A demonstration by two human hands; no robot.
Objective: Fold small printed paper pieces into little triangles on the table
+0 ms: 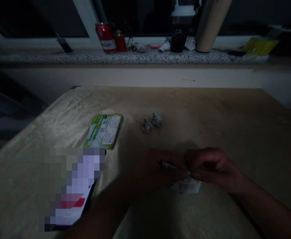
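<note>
Over the front of the table, my left hand (164, 169) and my right hand (213, 169) meet with fingertips pinched together. Between them they grip a small printed paper (187, 186), pale with coloured print; its upper part is hidden by my fingers. Two small folded paper pieces, green and white, lie beyond my hands: one nearer piece (147, 126) and one farther piece (157, 119). To the left rests a green printed pack or stack of sheets (105, 131). It is too dark to make out the folds in the held paper.
A lit phone (77, 189), partly blurred out, lies by my left forearm. The cloth-covered table (232, 126) reaches to the wall. On the granite sill (145, 59) stand a red can (106, 38), a red jar (120, 41), a dark cup (180, 33) and a tan tube (213, 26).
</note>
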